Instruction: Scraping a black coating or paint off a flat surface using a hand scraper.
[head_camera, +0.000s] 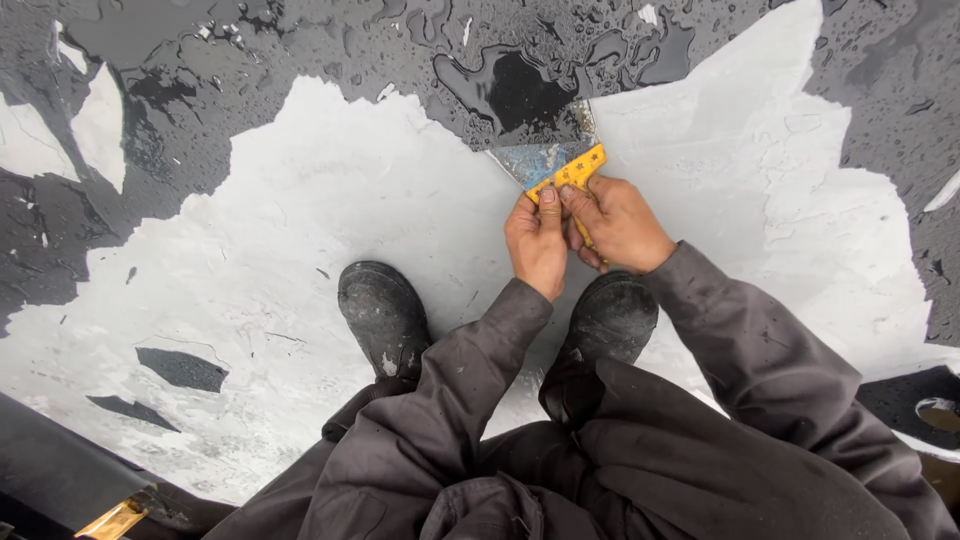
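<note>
Scraper (556, 160) at twelve o'clock of both hands, blade flat against wet black coating (520, 95) at the bare pale floor (300, 230) edge. Left hand (537, 243) and right hand (614, 222) both clamped around its yellow handle, thumbs on top. Boots (385, 315) at six o'clock.
</note>
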